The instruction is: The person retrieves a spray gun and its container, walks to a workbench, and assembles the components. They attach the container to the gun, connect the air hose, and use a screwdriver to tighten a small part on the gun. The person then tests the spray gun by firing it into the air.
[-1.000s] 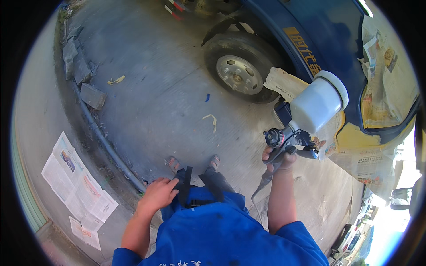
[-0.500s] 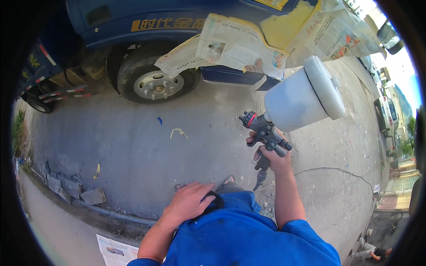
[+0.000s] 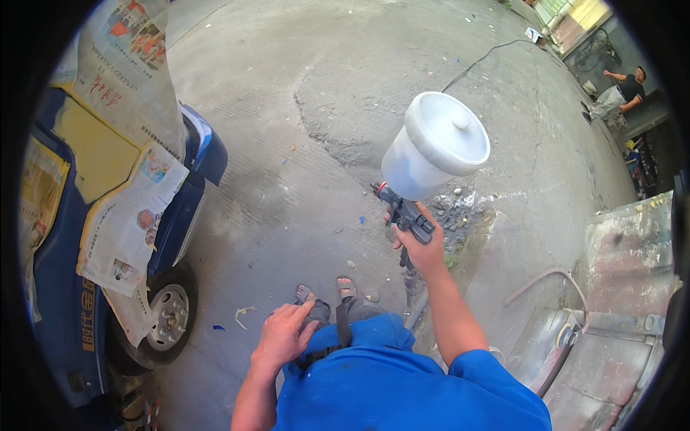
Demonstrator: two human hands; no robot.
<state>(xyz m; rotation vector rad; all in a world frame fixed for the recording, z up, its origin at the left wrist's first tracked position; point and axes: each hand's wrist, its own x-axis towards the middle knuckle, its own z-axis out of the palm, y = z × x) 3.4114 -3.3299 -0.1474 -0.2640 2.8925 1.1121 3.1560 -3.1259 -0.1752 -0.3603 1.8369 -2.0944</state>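
My left hand (image 3: 282, 335) rests flat on a small dark pouch (image 3: 316, 316) at my waist, fingers spread and clasping nothing; half a second ago it sat in the same place. My right hand (image 3: 422, 248) is clenched around the handle of the spray gun (image 3: 404, 215), held out in front of me at chest height. The gun's white cup (image 3: 435, 147), lid on, sits above the gun body and tilts to the right. A hose (image 3: 413, 298) drops from the handle toward the concrete floor (image 3: 287, 179); where it runs after that I cannot tell, as my arm covers it.

The change is in orientation. Half a second ago the gun pointed toward the blue vehicle (image 3: 65, 302) straight ahead. Now the vehicle lies at my far left, its panels masked with newspaper (image 3: 129, 223), and the nozzle faces open floor. I judge that no spraying is in hand at this position.

Farther right stands a worn metal panel (image 3: 625, 244). At the far upper right another person (image 3: 618, 90) is occupied near a wall.
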